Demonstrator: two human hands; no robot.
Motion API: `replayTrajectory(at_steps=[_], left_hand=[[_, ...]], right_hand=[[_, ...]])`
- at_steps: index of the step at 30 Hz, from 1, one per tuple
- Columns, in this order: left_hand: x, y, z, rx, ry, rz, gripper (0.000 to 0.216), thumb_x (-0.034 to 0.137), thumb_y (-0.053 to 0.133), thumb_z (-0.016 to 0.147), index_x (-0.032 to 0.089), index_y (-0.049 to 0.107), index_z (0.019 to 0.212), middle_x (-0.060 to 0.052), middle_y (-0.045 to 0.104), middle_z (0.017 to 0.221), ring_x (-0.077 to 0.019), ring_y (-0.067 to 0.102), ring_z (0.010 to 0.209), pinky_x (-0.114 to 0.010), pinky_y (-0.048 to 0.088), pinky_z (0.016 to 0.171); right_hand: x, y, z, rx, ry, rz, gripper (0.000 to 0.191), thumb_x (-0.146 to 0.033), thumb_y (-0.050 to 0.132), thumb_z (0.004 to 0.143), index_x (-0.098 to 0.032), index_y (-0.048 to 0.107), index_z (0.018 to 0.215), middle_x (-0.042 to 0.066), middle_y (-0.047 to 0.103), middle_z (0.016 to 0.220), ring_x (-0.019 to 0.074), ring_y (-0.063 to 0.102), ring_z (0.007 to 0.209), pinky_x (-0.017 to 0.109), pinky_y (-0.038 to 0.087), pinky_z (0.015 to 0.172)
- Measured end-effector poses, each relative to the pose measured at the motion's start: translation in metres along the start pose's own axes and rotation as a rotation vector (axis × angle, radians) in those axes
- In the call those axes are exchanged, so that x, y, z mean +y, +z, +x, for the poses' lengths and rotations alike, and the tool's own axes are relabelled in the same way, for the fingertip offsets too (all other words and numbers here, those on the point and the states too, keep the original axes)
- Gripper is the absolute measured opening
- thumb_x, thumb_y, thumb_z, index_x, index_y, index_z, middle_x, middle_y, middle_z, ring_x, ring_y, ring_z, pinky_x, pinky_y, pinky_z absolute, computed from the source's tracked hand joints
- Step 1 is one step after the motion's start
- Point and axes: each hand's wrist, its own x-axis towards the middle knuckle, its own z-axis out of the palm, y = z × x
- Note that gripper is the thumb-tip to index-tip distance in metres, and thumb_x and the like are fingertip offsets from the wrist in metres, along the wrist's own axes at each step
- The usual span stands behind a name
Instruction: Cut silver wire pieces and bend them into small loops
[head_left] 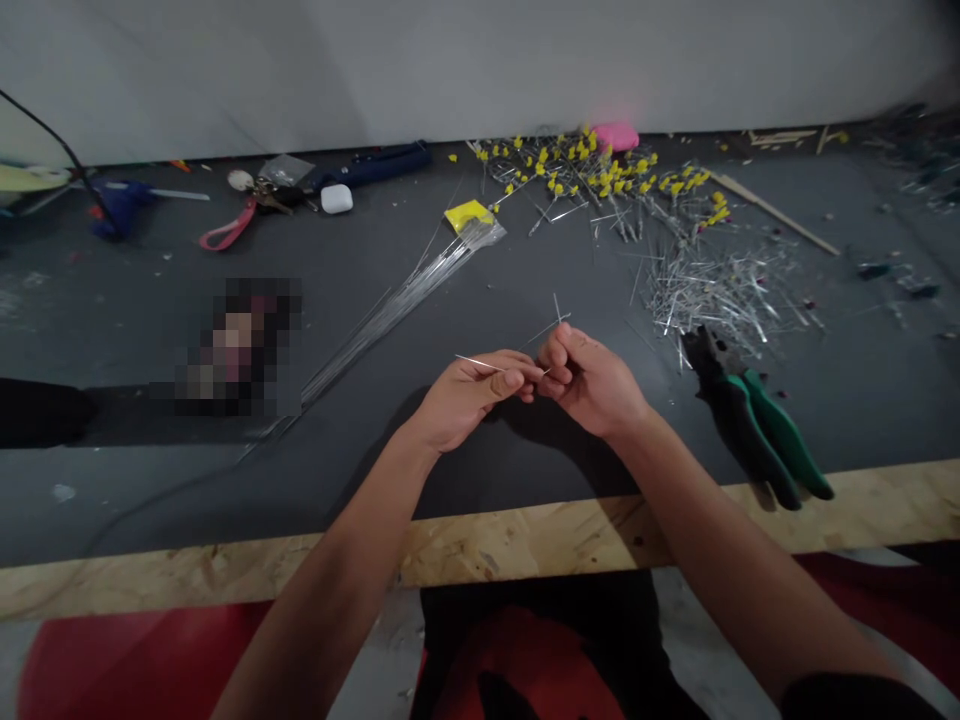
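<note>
In the middle of the head view, my left hand point(469, 395) pinches a thin silvery wire point(477, 362) between thumb and fingers, one end sticking out to the left. My right hand point(596, 378) is closed right beside it, its curled fingers against the left fingertips. Short crossed wires point(558, 312) poke out above the right fingers. Whether these are joined to the wire in my left hand is hidden by the fingers. Right of my hands lies a loose pile of short cut wires point(720, 295). Green-handled pliers point(750, 420) rest below that pile, jaws towards it.
A bundle of long wires point(397, 305) with a yellow tag point(469, 215) lies diagonally on the left. Behind are yellow-tipped wire pieces point(570, 165), a pink lump point(615, 136), a wooden stick point(780, 215), keys point(274, 195) and a white case point(336, 199). A chipboard edge point(495, 545) runs along the front.
</note>
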Motion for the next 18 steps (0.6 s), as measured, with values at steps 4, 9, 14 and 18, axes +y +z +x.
replayTrajectory(at_steps=[4,9,14,18], left_hand=[[0.000,0.001,0.001,-0.006,-0.021,0.025,0.016,0.033,0.076,0.069,0.020,0.076,0.079,-0.003,0.066,0.084,-0.0092,0.059,0.068,-0.025,0.045,0.068],[-0.002,0.000,0.001,0.022,-0.061,0.066,0.017,0.032,0.076,0.070,0.020,0.075,0.082,-0.003,0.069,0.078,-0.0097,0.060,0.068,-0.025,0.045,0.069],[-0.002,0.000,0.000,0.043,-0.091,0.066,0.017,0.032,0.076,0.070,0.020,0.075,0.083,-0.002,0.071,0.075,-0.0099,0.062,0.067,-0.023,0.044,0.066],[-0.001,0.002,0.001,0.059,-0.097,0.071,0.020,0.034,0.077,0.068,0.019,0.075,0.081,-0.003,0.071,0.074,-0.0103,0.062,0.065,-0.025,0.046,0.067]], right_hand=[[-0.004,-0.001,0.002,0.060,0.006,-0.021,0.037,-0.042,0.060,0.083,-0.019,0.047,0.057,-0.007,0.036,0.048,0.0069,0.040,0.046,0.021,0.038,0.049],[-0.007,-0.002,0.004,0.103,-0.003,-0.005,0.038,-0.038,0.057,0.084,-0.018,0.045,0.054,-0.007,0.032,0.046,0.0067,0.037,0.044,0.020,0.035,0.046],[-0.010,-0.003,0.005,0.123,-0.004,-0.017,0.039,-0.035,0.054,0.086,-0.019,0.042,0.053,-0.007,0.030,0.045,0.0065,0.036,0.042,0.020,0.034,0.046],[-0.012,-0.004,0.005,0.133,0.005,-0.020,0.041,-0.036,0.054,0.087,-0.019,0.039,0.052,-0.007,0.029,0.046,0.0064,0.035,0.043,0.020,0.033,0.045]])
